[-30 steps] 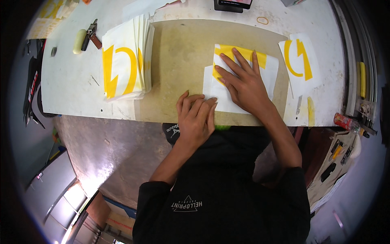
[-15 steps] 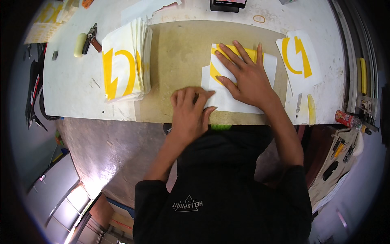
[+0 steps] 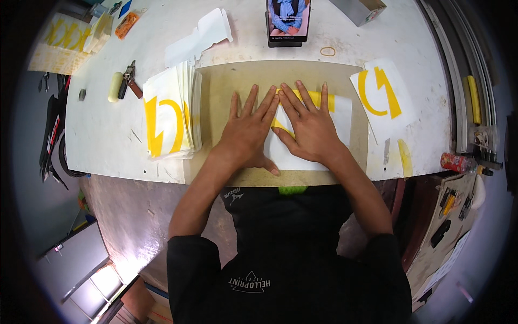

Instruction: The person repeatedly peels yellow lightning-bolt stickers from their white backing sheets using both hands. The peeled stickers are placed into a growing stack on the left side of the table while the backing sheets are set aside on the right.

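Note:
Both my hands lie flat on a white sheet with yellow print [image 3: 337, 132], near the front of the table. My left hand [image 3: 245, 135] is spread over the sheet's left edge, its thumb pointing toward me. On top of the sheet rests my right hand [image 3: 310, 127], fingers apart, its index fingertip close against my left one. Much of the yellow print is hidden under the fingers. A tan mat [image 3: 226, 75] lies beneath. To the left stands a thick stack of white printed pieces [image 3: 170, 113]; two or so similar pieces [image 3: 386, 94] lie to the right.
Farther left are a pale yellow bar [image 3: 115, 86] and a brown-handled cutting tool [image 3: 134, 88]. A phone [image 3: 287, 21] stands at the back, beside a rubber band [image 3: 327, 51] and a grey box [image 3: 362, 9]. A red-labelled bottle [image 3: 456, 162] sits by the right edge.
My left hand has gone from curled fingers at the sheet's edge to lying flat and spread. My right hand has shifted left toward it. The head view has tilted, showing more of the table's back.

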A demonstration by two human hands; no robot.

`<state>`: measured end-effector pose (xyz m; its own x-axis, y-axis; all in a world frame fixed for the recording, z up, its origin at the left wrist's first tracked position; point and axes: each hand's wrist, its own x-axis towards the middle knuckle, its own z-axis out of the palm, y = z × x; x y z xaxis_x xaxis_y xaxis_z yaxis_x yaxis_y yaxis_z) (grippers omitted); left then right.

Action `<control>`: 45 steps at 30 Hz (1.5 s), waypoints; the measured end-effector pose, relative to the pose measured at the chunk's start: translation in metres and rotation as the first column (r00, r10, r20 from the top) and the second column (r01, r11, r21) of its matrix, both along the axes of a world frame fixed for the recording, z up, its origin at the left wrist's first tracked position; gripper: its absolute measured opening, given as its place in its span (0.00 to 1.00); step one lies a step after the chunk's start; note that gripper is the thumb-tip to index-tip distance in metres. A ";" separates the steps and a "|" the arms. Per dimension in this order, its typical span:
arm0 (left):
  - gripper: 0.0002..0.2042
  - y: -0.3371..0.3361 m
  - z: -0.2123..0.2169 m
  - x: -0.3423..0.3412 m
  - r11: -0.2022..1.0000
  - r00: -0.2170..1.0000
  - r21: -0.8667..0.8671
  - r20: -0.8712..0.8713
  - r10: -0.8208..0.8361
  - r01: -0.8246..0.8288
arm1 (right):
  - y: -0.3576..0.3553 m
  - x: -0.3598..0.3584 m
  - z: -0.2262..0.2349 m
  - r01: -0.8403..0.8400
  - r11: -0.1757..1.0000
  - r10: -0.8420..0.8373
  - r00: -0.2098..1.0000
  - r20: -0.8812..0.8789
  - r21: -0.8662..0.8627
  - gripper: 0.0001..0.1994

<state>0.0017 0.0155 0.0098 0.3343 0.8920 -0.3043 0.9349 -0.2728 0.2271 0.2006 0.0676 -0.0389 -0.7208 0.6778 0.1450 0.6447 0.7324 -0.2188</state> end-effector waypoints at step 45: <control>0.18 -0.094 -0.046 0.058 0.844 0.956 0.511 0.292 0.007 -0.162 | -0.072 0.112 0.000 -0.070 0.996 0.057 0.967 -0.246 -0.045 0.21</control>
<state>0.0597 -0.0787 -0.0362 0.2493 0.9183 0.3075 0.8831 -0.3459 0.3171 0.3125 -0.0041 -0.0393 -0.7099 0.6430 0.2873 0.5190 0.7534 -0.4038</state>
